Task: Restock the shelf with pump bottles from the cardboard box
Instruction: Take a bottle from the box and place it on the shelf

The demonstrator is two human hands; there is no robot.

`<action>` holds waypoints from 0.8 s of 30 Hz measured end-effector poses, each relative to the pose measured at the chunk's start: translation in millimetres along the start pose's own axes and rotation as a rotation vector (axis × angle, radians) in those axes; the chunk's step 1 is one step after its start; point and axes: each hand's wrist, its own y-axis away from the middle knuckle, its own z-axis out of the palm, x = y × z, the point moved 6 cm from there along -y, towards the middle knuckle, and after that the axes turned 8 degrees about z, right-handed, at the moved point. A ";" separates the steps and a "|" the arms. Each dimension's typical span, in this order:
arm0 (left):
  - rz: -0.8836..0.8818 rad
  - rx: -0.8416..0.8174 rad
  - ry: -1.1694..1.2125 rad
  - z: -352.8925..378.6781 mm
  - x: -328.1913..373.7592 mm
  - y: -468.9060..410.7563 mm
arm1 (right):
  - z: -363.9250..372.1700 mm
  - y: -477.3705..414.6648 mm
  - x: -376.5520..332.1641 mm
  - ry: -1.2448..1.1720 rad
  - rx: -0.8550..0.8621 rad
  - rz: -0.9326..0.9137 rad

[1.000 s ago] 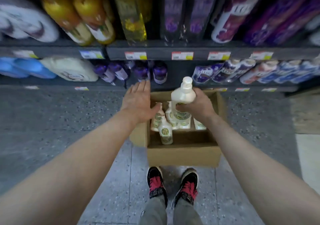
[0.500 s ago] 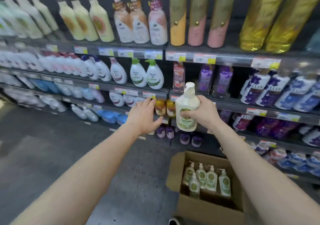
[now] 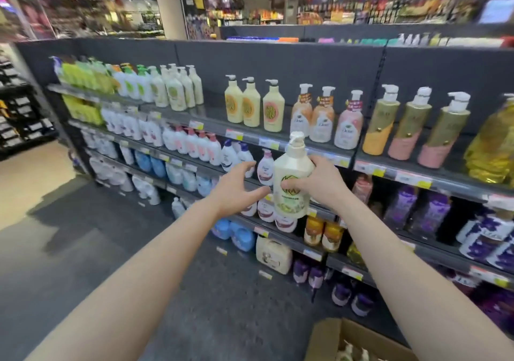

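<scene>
A cream pump bottle [image 3: 290, 177] with a green round label is held upright in front of the shelving, and my right hand [image 3: 322, 184] grips its right side. Just left of the bottle, my left hand [image 3: 239, 186] hovers with fingers spread, holding nothing. The cardboard box [image 3: 353, 338] sits on the floor at the bottom right edge of the view; a few pump tops show inside it. On the top shelf [image 3: 211, 122], a bare stretch lies between a group of similar cream bottles [image 3: 180, 88] and three yellow bottles [image 3: 254, 104].
The shelving unit runs from left to right, packed with pump bottles and refill packs on several levels. The grey floor [image 3: 83, 249] spreads out to the left. A dark rack [image 3: 22, 115] stands at the far left. More store aisles lie behind the unit.
The view has risen from the box on the floor to the upper shelves. My right hand has lifted the bottle out of the box to shelf height, and my left hand has come up beside it.
</scene>
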 end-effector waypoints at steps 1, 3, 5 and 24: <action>0.009 -0.006 -0.004 -13.7 -13.3 -2.3 | 14.7 -3.9 -13.8 -0.004 0.002 -0.009; 0.026 -0.016 -0.022 -41.0 -42.1 -7.1 | 43.4 -13.9 -37.3 -0.020 0.009 -0.007; 0.025 -0.010 -0.004 -67.5 -72.2 -11.1 | 70.3 -26.5 -57.2 -0.029 0.030 0.000; -0.037 0.028 0.022 -192.5 -277.5 -146.7 | 223.4 -228.0 -168.9 -0.109 0.024 -0.028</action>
